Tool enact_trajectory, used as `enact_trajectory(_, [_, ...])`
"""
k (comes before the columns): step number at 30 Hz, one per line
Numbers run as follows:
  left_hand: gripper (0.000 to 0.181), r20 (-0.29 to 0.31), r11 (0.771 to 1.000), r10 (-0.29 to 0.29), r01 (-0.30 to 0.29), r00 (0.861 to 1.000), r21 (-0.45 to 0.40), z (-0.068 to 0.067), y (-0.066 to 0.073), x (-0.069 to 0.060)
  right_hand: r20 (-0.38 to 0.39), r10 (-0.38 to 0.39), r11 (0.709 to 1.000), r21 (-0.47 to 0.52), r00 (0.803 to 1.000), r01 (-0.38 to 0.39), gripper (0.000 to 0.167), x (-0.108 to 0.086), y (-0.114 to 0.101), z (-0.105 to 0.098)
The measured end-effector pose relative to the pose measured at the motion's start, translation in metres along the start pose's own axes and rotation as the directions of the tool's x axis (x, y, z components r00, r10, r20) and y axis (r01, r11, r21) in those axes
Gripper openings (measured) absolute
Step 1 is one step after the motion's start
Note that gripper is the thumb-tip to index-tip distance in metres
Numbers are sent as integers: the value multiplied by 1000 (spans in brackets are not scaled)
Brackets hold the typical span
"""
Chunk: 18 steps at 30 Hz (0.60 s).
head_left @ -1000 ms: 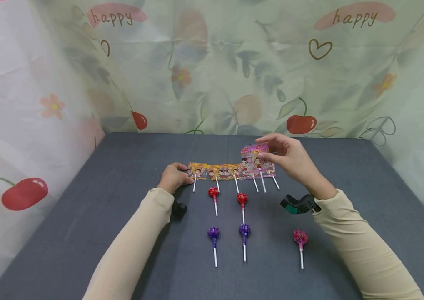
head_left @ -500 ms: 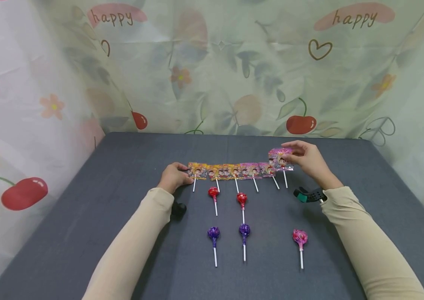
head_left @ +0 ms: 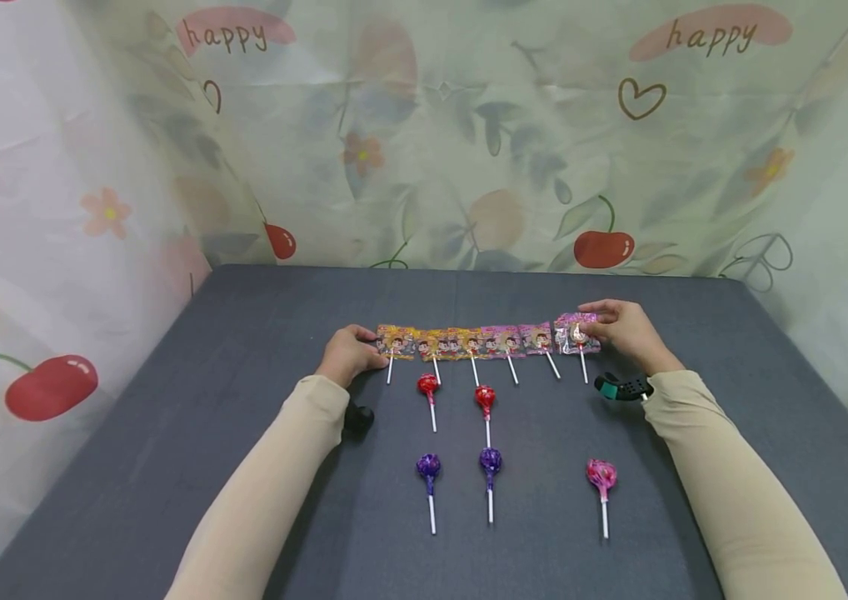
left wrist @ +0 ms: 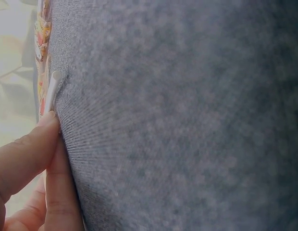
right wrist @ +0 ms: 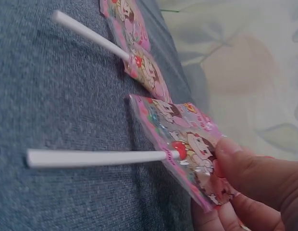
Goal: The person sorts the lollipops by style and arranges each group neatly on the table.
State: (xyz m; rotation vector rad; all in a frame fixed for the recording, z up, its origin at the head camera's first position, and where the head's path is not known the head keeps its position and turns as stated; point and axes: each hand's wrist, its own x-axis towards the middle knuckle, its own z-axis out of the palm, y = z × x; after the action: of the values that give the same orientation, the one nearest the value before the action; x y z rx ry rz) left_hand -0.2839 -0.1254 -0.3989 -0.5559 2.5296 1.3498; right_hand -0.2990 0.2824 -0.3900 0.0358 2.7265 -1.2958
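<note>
Plastic-wrapped square pink lollipop point(head_left: 566, 332): lowered this past half-second to just beside right end of flat yellow-and-pink lollipop row point(head_left: 465, 343), tilted, pinched in right hand point(head_left: 628, 333) opposite grip of left hand point(head_left: 350, 353) on row's left end, so probably sixth in line.

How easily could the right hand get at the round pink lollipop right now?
Probably yes: the round pink lollipop lies on the table with nothing on top of it. The right hand, though, pinches a flat pink lollipop and would likely need to release it first.

Head view overlooks the table point(head_left: 139, 450); 2 wrist views skim close.
</note>
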Motion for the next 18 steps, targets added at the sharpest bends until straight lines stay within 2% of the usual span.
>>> enact_trajectory(9, [50, 0, 1000, 3, -3, 1000, -4, 0, 0, 0, 76, 53, 999, -4, 996, -53, 40, 5, 4, -4])
enact_trajectory(14, [50, 0, 1000, 6, -6, 1000, -5, 0, -1, 0, 136, 47, 999, -11, 990, -46, 42, 7, 5, -4])
enact_trajectory(18, [50, 1, 1000, 5, -5, 1000, -3, 0, 0, 0, 144, 38, 999, -26, 989, -35, 41, 7, 5, -3])
